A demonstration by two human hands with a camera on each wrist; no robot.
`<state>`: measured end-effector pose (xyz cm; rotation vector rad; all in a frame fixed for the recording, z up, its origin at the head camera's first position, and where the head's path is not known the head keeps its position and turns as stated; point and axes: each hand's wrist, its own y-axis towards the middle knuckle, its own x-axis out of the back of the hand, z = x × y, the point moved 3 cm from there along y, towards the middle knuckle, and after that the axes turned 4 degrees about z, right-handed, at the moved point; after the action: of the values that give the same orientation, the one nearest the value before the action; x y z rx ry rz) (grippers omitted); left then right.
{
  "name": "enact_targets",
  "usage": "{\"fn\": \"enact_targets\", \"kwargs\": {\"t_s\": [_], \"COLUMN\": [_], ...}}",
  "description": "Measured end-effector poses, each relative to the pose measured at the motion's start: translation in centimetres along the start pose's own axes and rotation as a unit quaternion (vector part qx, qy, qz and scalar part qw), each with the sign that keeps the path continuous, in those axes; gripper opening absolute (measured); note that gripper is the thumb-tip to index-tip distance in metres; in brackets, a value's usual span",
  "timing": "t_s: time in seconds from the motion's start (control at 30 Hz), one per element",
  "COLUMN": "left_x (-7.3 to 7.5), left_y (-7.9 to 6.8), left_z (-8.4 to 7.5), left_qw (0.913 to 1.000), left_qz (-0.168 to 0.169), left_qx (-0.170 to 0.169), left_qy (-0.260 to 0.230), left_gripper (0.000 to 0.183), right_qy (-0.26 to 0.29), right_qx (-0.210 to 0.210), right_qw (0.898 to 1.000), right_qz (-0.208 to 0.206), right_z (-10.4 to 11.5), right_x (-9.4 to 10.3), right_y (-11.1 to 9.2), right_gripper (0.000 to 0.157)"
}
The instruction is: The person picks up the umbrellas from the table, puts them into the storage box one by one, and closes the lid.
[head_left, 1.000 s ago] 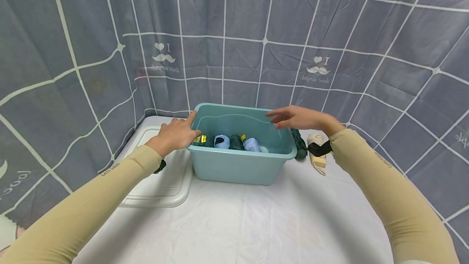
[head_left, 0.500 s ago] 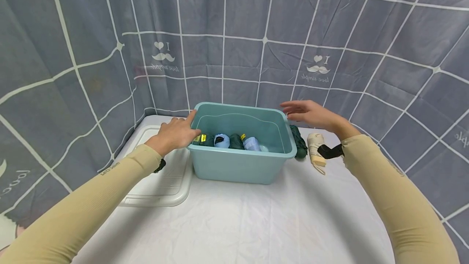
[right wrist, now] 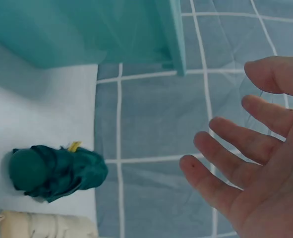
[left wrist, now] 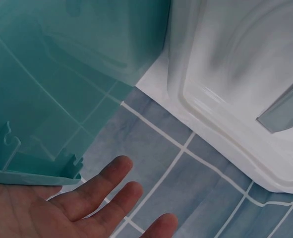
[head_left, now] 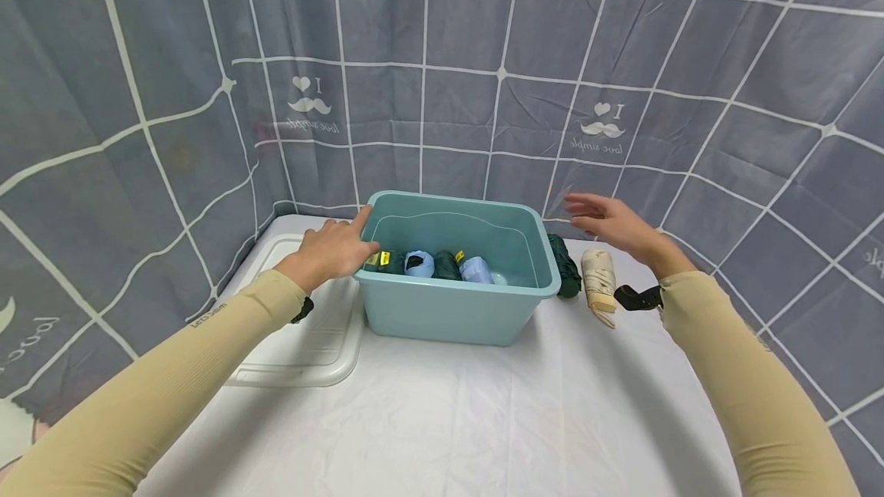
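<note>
My left hand (head_left: 334,250) rests on the left rim of a teal plastic bin (head_left: 442,313); its fingers stretch out in the left wrist view, beside the bin's outer wall. Inside the bin stand several rolled compact umbrellas, among them a light blue one (head_left: 476,271) and a dark green one (head_left: 446,267); their lower parts are hidden by the front wall. My right hand (head_left: 618,227) hovers with spread fingers to the right of the bin, holding nothing. Below it on the table lie a dark green umbrella (right wrist: 62,171) and a beige umbrella (head_left: 598,282) with a wrist loop.
A white lid (head_left: 311,343) lies flat on the table left of the bin, partly under my left forearm. White cloth covers the table (head_left: 456,413). A grey-blue checked curtain (head_left: 442,113) hangs close behind and at both sides.
My right hand has moved right, from over the bin's right end to above the umbrellas beside it. My left hand has stayed on the rim.
</note>
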<state>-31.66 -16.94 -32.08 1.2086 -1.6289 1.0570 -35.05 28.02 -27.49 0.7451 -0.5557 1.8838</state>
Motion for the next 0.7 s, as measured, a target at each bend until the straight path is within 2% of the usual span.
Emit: {"fn": "enact_targets", "kwargs": {"t_s": [0.27,0.5,0.7], "left_x": [0.0,0.0,0.0], "left_y": [0.0,0.0,0.1], "left_z": [0.0,-0.1,-0.1], "left_qw": [1.0000,1.0000,1.0000], "left_qz": [0.002,0.001,-0.001], "left_qx": [0.003,0.004,0.005], "left_qy": [0.002,0.002,0.000], "left_gripper": [0.081,0.081,0.082], "right_qy": [0.022,0.059,0.068], "right_qx": [-0.032,-0.055,-0.066], "right_qw": [0.999,0.995,0.992], "right_qz": [-0.031,-0.052,-0.084], "right_z": [-3.5,-6.1,-7.8], "right_x": [0.0,-0.6,-0.8], "right_y": [0.0,-0.1,-0.3], "right_gripper": [0.061,0.062,0.062]}}
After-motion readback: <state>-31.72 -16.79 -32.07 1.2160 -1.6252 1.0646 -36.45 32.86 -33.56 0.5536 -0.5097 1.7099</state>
